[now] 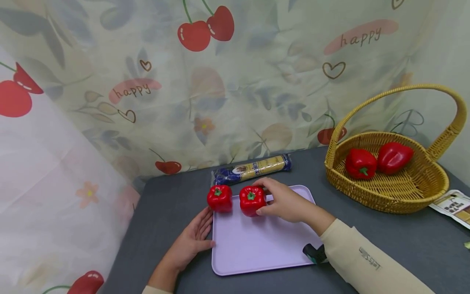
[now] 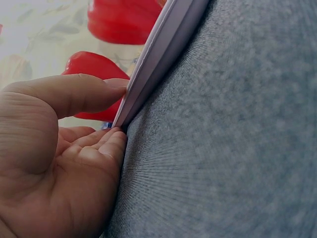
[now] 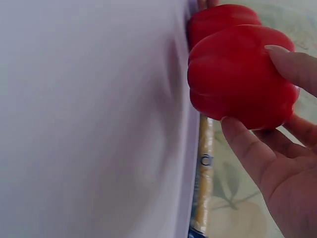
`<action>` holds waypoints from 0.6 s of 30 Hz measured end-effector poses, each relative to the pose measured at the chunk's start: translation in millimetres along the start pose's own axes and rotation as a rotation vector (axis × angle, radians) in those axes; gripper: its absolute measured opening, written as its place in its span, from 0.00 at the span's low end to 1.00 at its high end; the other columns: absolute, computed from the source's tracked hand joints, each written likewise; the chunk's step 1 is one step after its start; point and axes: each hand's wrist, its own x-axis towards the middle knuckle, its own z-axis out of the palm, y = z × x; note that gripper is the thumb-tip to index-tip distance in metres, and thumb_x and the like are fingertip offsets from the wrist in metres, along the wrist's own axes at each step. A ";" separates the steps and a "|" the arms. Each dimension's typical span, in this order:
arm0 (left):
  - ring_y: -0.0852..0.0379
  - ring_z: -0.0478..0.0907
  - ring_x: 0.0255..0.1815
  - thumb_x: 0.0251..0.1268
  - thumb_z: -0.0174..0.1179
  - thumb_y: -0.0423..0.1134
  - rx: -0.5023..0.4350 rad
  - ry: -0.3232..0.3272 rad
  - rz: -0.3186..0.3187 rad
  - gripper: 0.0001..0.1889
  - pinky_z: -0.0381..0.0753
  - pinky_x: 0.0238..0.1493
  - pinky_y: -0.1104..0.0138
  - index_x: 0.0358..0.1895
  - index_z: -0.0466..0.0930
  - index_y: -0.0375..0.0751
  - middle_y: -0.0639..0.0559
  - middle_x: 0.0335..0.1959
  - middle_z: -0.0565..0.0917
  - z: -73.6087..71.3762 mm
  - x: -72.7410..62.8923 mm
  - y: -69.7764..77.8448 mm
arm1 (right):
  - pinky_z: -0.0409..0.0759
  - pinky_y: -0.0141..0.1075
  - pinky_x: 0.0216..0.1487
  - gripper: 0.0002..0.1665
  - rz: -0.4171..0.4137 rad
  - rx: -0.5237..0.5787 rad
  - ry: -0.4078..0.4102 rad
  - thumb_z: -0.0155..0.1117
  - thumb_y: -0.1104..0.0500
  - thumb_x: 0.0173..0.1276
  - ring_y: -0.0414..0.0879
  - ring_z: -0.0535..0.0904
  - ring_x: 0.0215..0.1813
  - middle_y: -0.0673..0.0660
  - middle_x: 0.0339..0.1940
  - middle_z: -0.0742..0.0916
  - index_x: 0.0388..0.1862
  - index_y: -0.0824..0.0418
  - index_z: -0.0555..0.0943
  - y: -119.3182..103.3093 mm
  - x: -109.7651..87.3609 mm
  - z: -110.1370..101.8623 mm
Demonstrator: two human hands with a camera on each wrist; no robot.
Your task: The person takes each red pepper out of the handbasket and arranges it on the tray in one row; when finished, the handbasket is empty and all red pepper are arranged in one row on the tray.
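Note:
My right hand (image 1: pixel 280 200) grips a red bell pepper (image 1: pixel 251 203) between thumb and fingers over the upper part of a lilac tray (image 1: pixel 260 249). In the right wrist view that bell pepper (image 3: pixel 237 77) appears just above the tray surface. A second red bell pepper (image 1: pixel 219 200) sits at the tray's upper left corner, stem upward. My left hand (image 1: pixel 189 241) lies along the tray's left edge, fingers extended. Its thumb (image 2: pixel 81 94) touches the rim of the tray (image 2: pixel 151 59), as the left wrist view shows, while the fingertips lie low beside it.
Behind the tray lies a long blue-and-yellow packet of noodles (image 1: pixel 253 169). A wicker basket (image 1: pixel 382 200) with a tall handle stands at right, holding two red bell peppers (image 1: pixel 395 158). A flat packet (image 1: pixel 455 207) lies beyond it. Something black (image 1: pixel 313 253) is by the right sleeve.

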 end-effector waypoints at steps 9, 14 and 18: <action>0.46 0.49 0.88 0.63 0.72 0.19 0.005 -0.009 -0.002 0.57 0.56 0.81 0.60 0.90 0.46 0.43 0.45 0.90 0.50 -1.3 -0.4 -1.8 | 0.79 0.57 0.71 0.41 0.057 -0.011 -0.007 0.82 0.61 0.69 0.62 0.77 0.74 0.59 0.72 0.80 0.76 0.61 0.73 6.3 24.1 9.3; 0.46 0.48 0.89 0.63 0.72 0.19 0.009 -0.019 0.001 0.58 0.57 0.80 0.61 0.90 0.45 0.43 0.45 0.90 0.50 -3.1 0.5 -2.6 | 0.77 0.56 0.73 0.41 0.055 -0.006 0.001 0.81 0.61 0.70 0.62 0.76 0.74 0.61 0.74 0.79 0.77 0.61 0.72 6.8 32.8 12.6; 0.45 0.47 0.89 0.63 0.71 0.18 0.008 -0.021 -0.003 0.58 0.55 0.81 0.59 0.90 0.44 0.42 0.44 0.90 0.49 -2.9 0.0 -2.4 | 0.76 0.56 0.74 0.42 0.053 -0.007 0.002 0.81 0.61 0.70 0.62 0.76 0.75 0.61 0.75 0.78 0.79 0.62 0.71 7.0 37.2 15.4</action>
